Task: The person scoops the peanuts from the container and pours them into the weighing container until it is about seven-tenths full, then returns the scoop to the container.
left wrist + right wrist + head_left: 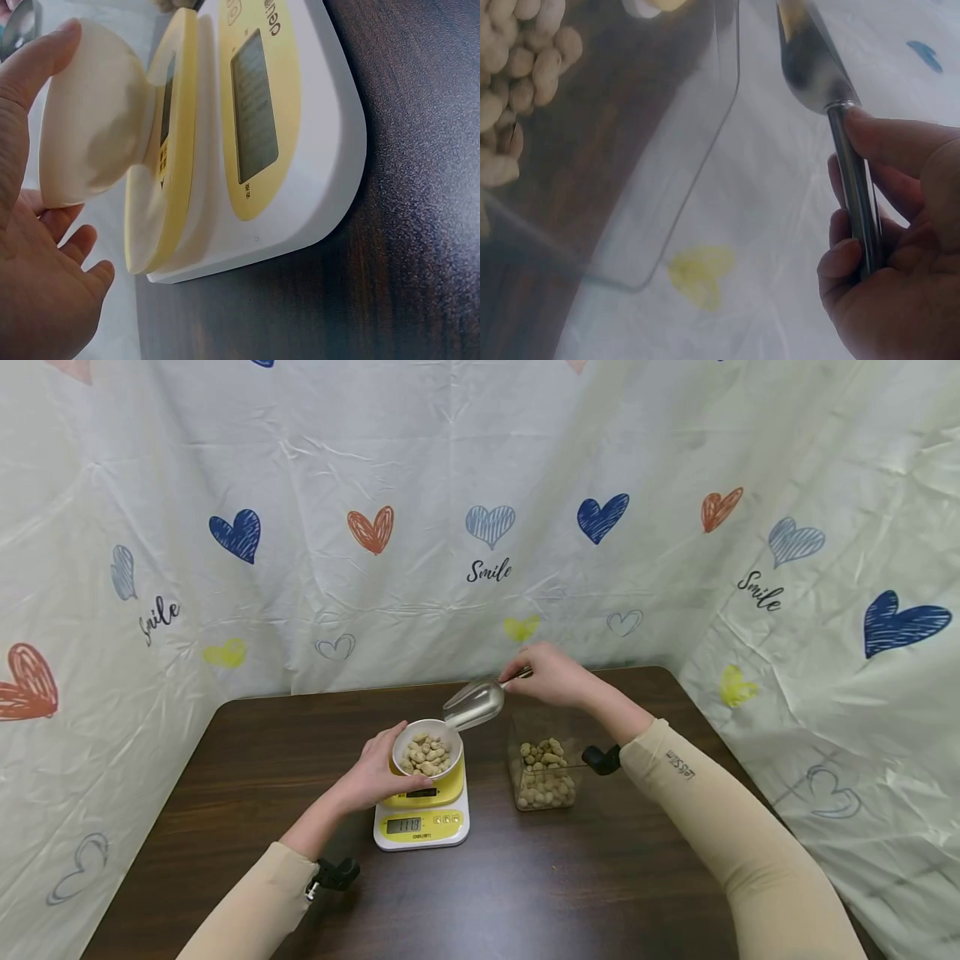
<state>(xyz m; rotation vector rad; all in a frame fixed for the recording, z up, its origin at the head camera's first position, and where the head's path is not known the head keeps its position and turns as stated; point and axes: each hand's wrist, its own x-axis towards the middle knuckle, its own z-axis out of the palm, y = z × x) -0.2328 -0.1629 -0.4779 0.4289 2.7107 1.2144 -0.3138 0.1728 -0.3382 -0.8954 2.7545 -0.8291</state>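
A white bowl (447, 732) of peanuts (425, 755) rests on the yellow platform of a kitchen scale (459, 832). My left hand (381, 770) holds the bowl at its left side, thumb in front and fingers behind; in the left wrist view the thumb (34, 64) lies against its wall. With my right hand (546, 675) I grip the metal handle (855, 191) of a scoop (476, 703). The scoop tilts down to the left, its lip by the bowl's right rim, and no peanuts show in it.
Right of the scale stands a clear plastic box (516, 777) partly filled with peanuts (546, 783), under my right forearm. Everything sits on a dark wooden table (480, 902). A white curtain (427, 635) printed with hearts hangs behind and at both sides.
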